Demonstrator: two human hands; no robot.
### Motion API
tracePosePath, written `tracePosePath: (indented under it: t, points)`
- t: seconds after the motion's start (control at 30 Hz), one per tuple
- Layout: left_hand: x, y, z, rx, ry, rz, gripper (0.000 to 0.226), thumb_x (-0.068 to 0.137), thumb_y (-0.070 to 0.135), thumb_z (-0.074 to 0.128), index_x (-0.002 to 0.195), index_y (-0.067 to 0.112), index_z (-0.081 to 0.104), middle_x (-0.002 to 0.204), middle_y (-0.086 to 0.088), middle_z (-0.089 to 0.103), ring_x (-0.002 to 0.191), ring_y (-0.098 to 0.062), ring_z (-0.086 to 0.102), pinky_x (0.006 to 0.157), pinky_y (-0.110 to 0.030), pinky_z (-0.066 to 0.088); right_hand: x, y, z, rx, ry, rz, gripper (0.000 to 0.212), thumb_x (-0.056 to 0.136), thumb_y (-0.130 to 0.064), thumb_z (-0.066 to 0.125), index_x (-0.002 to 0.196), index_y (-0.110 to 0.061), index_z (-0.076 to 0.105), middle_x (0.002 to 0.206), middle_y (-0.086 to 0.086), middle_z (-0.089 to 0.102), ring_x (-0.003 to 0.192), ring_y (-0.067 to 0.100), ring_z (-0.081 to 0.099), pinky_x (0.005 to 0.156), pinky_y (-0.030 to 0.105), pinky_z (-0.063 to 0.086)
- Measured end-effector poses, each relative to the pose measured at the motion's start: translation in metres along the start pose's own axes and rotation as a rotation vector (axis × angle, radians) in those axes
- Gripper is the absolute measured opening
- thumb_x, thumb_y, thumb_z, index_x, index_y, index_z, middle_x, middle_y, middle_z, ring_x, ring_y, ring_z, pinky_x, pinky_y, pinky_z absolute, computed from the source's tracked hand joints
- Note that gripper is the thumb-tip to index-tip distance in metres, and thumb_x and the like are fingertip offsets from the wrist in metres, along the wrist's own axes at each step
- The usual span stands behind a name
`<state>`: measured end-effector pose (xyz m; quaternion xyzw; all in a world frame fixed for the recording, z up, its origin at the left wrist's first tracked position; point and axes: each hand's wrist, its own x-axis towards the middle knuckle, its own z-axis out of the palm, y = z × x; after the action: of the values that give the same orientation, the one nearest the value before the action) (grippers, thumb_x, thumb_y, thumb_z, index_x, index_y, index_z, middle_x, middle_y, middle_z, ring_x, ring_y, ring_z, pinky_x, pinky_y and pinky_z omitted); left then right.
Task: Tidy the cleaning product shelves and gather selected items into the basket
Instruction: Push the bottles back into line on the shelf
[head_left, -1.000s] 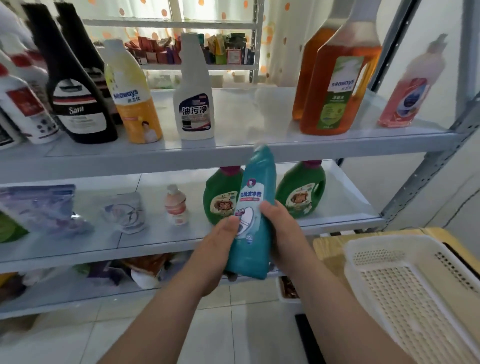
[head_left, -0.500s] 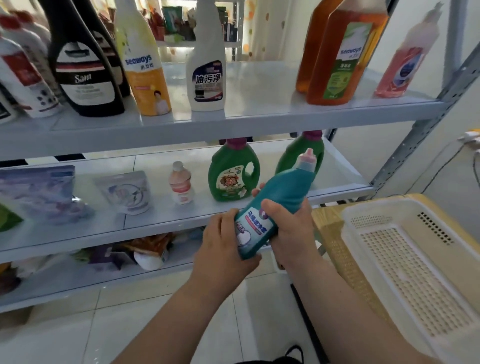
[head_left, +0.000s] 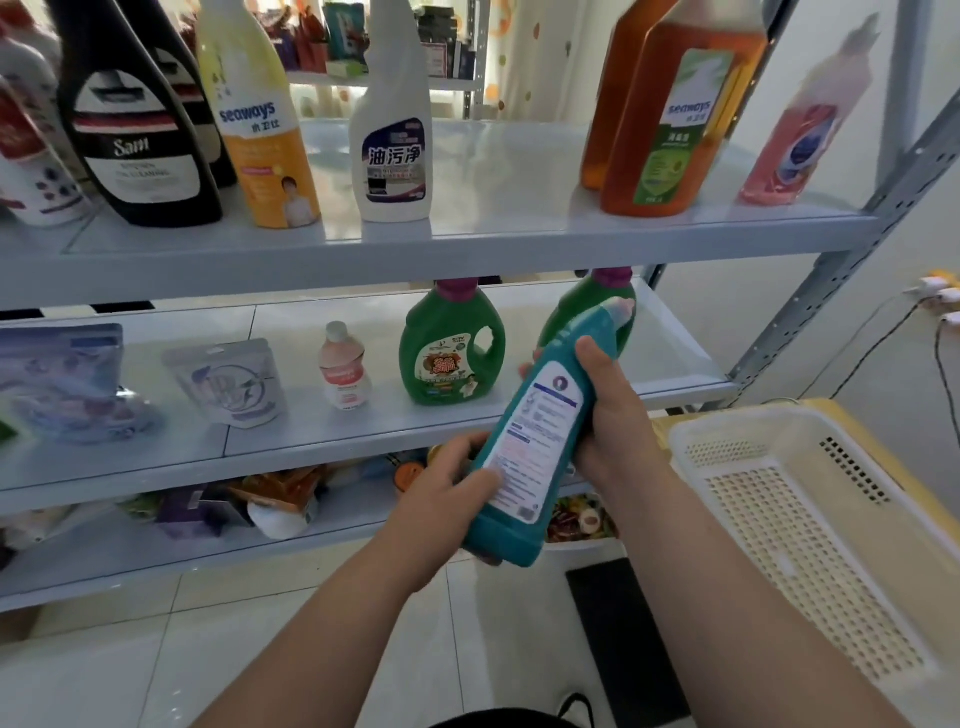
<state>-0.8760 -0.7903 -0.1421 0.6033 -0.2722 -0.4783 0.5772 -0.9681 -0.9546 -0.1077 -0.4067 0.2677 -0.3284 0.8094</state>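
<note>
Grey metal shelves (head_left: 467, 239), crowded with bottles, fill the upper and left parts of the frame, and a white perforated basket (head_left: 737, 423) is set at the lower right. A teal bottle (head_left: 535, 447) is held at the centre, clear of the shelves. Its long axis is tilted, with the base toward the lower left, the cap toward the upper right and the back label turned up. The base is cupped by the left hand (head_left: 447, 483), fingers curled beneath it. The upper body is gripped by the right hand (head_left: 613, 421), thumb laid across the front. The basket lies just right of the bottle, so the right hand is judged the nearer. No obstacle is seen between them. A green jug (head_left: 452, 353) stands behind on the middle shelf.
</note>
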Motion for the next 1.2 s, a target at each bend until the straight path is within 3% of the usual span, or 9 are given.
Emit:
tracePosePath:
  t: [0.1,0.23,0.33,0.43,0.5,0.6,0.73,1.03,1.2]
  points:
    - [0.008,0.002,0.019,-0.249,-0.007,-0.17,0.043,0.081,0.045,0.054,0.121,0.032,0.064,0.092,-0.005,0.077,0.071,-0.022,0.072,0.041,-0.028,0.045,0.006,0.002,-0.009,0.05,-0.102,0.122,0.039,0.085,-0.046,0.07,0.104,-0.014,0.082,0.105,0.009,0.077,0.094,0.022,0.075,0.083,0.039,0.062]
    - [0.023,-0.003,0.036,-0.371,0.033,-0.312,0.034,0.092,0.054,0.061,0.1,0.025,0.077,0.103,-0.016,0.076,0.091,-0.037,0.068,0.043,-0.027,0.045,0.019,0.001,-0.023,0.099,-0.155,0.15,0.032,0.081,-0.042,0.072,0.092,-0.015,0.084,0.096,0.005,0.077,0.083,0.018,0.074,0.081,0.036,0.063]
    - [0.038,-0.009,0.042,-0.16,0.117,-0.187,0.045,0.087,0.068,0.063,0.116,0.034,0.067,0.109,0.001,0.077,0.092,-0.019,0.075,0.072,-0.041,0.063,0.033,-0.004,-0.033,0.007,-0.092,0.039,0.057,0.072,-0.038,0.078,0.12,-0.011,0.066,0.101,0.008,0.075,0.087,0.02,0.074,0.075,0.037,0.062]
    - [0.049,-0.011,0.046,0.361,0.162,-0.035,0.088,0.051,0.078,0.083,0.125,0.049,0.045,0.12,0.021,0.061,0.1,-0.004,0.067,0.069,-0.018,0.058,0.04,-0.002,-0.04,-0.215,-0.126,-0.084,0.066,0.071,-0.034,0.08,0.132,-0.024,0.053,0.113,0.004,0.074,0.103,0.022,0.073,0.082,0.037,0.06]
    - [0.059,-0.014,0.047,0.611,0.257,0.059,0.094,0.049,0.066,0.085,0.127,0.054,0.034,0.121,0.029,0.047,0.105,-0.003,0.058,0.075,-0.02,0.057,0.041,-0.004,-0.041,-0.324,-0.279,-0.109,0.077,0.071,-0.03,0.083,0.138,-0.019,0.047,0.118,0.004,0.07,0.109,0.021,0.07,0.088,0.035,0.058]
    - [0.067,-0.017,0.045,0.674,0.387,0.164,0.093,0.056,0.052,0.084,0.125,0.061,0.022,0.112,0.038,0.024,0.115,-0.004,0.043,0.084,-0.017,0.044,0.044,-0.013,-0.04,-0.378,-0.475,-0.123,0.08,0.07,-0.023,0.088,0.136,-0.01,0.045,0.118,0.007,0.067,0.113,0.025,0.066,0.093,0.038,0.056]
    - [0.071,-0.021,0.042,0.704,0.484,0.168,0.099,0.062,0.042,0.09,0.137,0.046,0.026,0.111,0.025,0.019,0.12,-0.009,0.043,0.095,-0.023,0.045,0.048,-0.018,-0.036,-0.424,-0.499,-0.141,0.073,0.068,-0.033,0.094,0.128,-0.029,0.052,0.12,0.005,0.068,0.117,0.027,0.066,0.094,0.04,0.056]
    - [0.058,-0.008,0.027,-0.047,0.225,0.031,0.035,0.076,0.039,0.074,0.103,0.059,0.065,0.115,0.013,0.073,0.105,-0.01,0.072,0.082,-0.034,0.062,0.054,-0.022,-0.031,-0.279,-0.474,-0.008,0.071,0.082,-0.036,0.085,0.139,-0.059,0.051,0.133,0.0,0.068,0.121,0.029,0.068,0.089,0.043,0.061]
    - [0.053,-0.007,0.019,-0.433,0.234,-0.05,0.039,0.106,0.012,0.04,0.126,0.038,0.062,0.118,0.001,0.075,0.105,-0.022,0.074,0.078,-0.042,0.062,0.042,-0.014,-0.019,-0.361,-0.492,-0.065,0.065,0.092,-0.028,0.076,0.147,-0.052,0.049,0.13,-0.005,0.065,0.125,0.026,0.065,0.092,0.041,0.06]
